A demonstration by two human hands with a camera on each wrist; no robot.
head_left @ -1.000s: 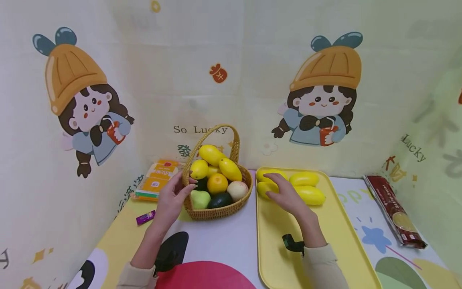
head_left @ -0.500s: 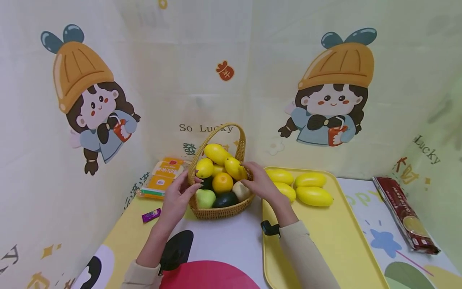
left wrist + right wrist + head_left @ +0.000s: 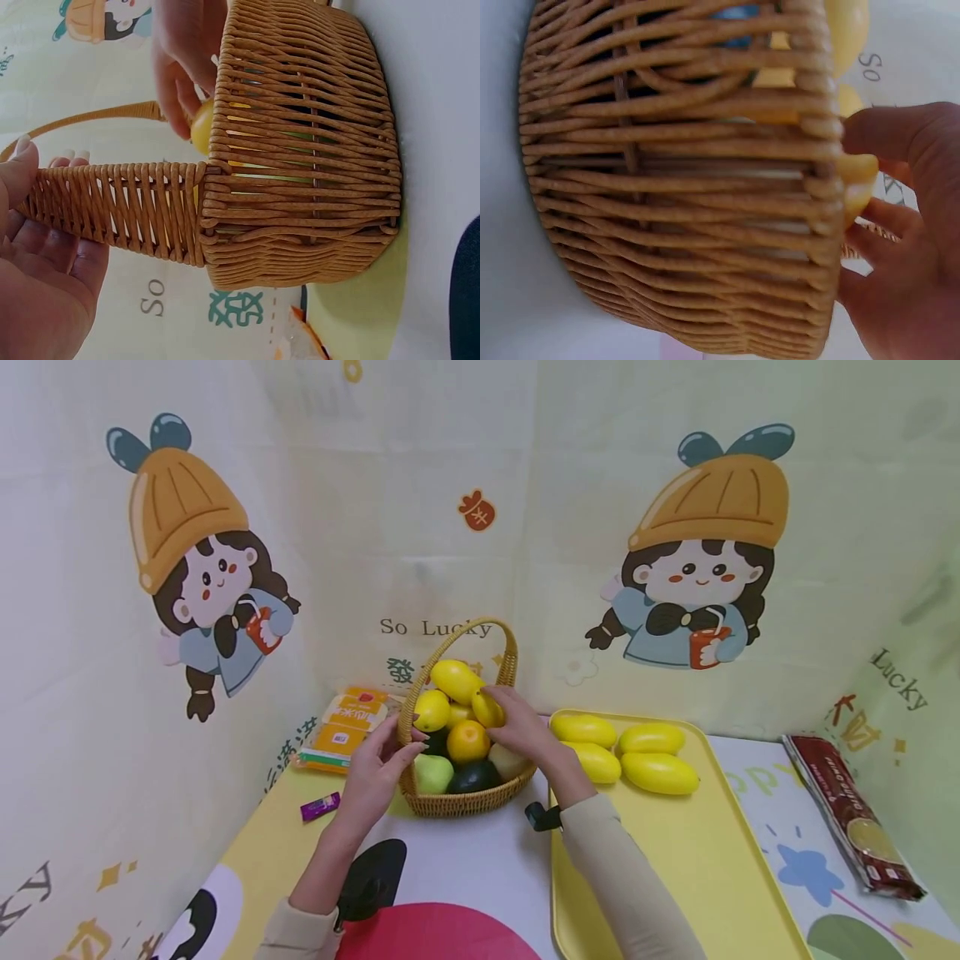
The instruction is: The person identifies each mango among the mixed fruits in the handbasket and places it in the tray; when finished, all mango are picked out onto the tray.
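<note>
From the near edge, two beige sleeves reach inward, the right forearm slanting leftward over the yellow tray. The left hand is on the left side of the wicker basket, its thumb and fingers bent round the handle with little gap. At the basket's right side, the right hand arches over the rim, back of the hand up, thumb and fingers curled about a yellow fruit in the upper right of the pile. Below that lie an orange, a green fruit and a dark fruit. Four more yellow fruits rest at the tray's far end. An orange packet lies left of the basket, before the printed cloth.
</note>
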